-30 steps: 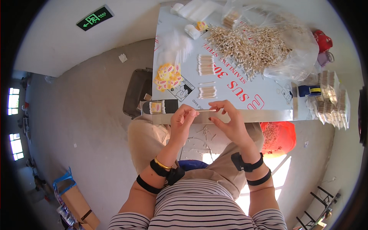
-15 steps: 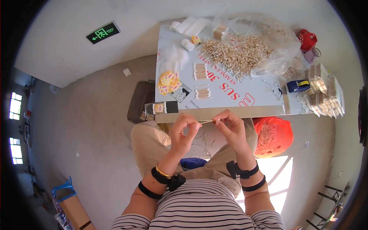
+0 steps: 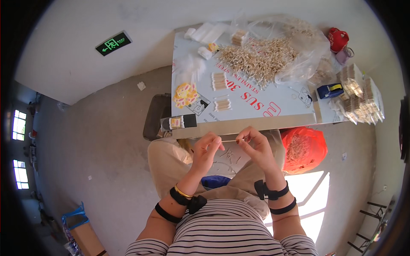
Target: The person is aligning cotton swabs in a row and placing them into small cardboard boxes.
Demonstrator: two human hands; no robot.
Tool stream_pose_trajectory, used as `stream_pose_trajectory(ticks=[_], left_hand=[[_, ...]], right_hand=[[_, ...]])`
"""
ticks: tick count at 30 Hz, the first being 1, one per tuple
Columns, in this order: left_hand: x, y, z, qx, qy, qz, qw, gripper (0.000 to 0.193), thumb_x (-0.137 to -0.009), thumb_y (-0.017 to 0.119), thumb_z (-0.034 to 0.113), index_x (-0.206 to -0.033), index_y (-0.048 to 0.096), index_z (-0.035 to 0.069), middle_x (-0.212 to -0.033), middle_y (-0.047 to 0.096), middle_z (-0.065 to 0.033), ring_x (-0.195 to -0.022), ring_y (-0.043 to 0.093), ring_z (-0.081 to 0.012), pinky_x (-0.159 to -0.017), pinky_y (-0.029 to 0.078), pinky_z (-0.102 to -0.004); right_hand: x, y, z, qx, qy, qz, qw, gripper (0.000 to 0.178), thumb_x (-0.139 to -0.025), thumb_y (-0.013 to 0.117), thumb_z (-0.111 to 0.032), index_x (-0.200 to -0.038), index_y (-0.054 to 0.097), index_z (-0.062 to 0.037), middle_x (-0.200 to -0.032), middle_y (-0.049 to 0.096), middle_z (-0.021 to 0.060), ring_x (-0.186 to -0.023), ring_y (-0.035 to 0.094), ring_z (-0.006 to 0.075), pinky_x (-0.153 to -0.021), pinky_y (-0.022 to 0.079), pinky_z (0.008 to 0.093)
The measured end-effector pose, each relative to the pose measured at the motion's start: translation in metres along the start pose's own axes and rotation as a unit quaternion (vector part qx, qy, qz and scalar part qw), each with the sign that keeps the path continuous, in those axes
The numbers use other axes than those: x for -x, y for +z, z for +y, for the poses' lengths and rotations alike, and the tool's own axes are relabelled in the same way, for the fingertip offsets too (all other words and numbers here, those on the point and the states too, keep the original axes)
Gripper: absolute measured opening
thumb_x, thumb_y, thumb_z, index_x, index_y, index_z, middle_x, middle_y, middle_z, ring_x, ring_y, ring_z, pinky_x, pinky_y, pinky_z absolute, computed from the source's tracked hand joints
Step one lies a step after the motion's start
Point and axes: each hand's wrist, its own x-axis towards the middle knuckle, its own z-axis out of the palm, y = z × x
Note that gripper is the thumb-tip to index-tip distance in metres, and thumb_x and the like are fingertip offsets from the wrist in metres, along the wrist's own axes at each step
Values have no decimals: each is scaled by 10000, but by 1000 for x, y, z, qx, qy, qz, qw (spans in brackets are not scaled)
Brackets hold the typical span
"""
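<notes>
A thin cotton swab (image 3: pixel 229 141) spans the gap between my two hands, just off the table's near edge. My left hand (image 3: pixel 206 150) pinches one end of it, and my right hand (image 3: pixel 257 147) pinches the other between thumb and forefinger. On the table, a large heap of loose cotton swabs (image 3: pixel 258 57) spreads at the back. Nearer lie two neat rows, an upper row of swabs (image 3: pixel 220 81) and a lower row of swabs (image 3: pixel 222 105). At the front left corner, a filled pack of swabs (image 3: pixel 176 123) rests on a black strip.
Yellow-and-white labels (image 3: pixel 185 94) and clear plastic bags (image 3: pixel 190 67) lie on the table's left. A blue tape dispenser (image 3: pixel 330 91) stands beside stacked swab packs (image 3: pixel 363 100) at right. Below hang a red bag (image 3: pixel 304 149) and, left, a dark bin (image 3: pixel 154 113).
My left hand's fingers have drawn closer together, losing their round loop. Both hands still pinch the swab, and the whole view has shifted slightly.
</notes>
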Motion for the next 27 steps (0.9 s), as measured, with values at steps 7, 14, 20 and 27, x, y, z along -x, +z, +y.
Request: stream_pose_trajectory(ticks=[7,14,20,27], left_hand=[[-18,-6,-31,-124,-62,-21,990,238,-1016,684,272,-972,715,40,-833,647,-10,-747,551,-94,-685,439,-261],[-27,-27,-90,-206,-99,-74,971,259,-971,728,263,-1107,700,46,-958,710,-55,-770,635,-158,-696,514,-302],[-41,-35,-102,-245,-140,-85,956,243,-967,725,247,-1101,700,45,-961,712,-87,-800,659,-206,-740,535,-324],[-67,-49,-135,-209,-97,-27,973,321,-966,701,252,-1203,654,40,-1124,661,-130,-953,641,-247,-822,517,-383]], right_hand=[[-22,-21,66,127,86,30,988,67,-927,699,-90,-977,692,-47,-934,692,9,-863,601,112,-792,464,290],[-120,-36,164,244,40,106,963,96,-856,725,-84,-931,686,-40,-872,647,92,-831,627,233,-777,516,365],[-183,-22,209,365,8,71,928,124,-804,754,-97,-916,702,-87,-921,626,85,-934,579,302,-847,494,436],[-189,-19,216,422,-59,74,901,185,-787,757,-77,-962,711,-115,-996,618,92,-986,556,318,-884,477,442]])
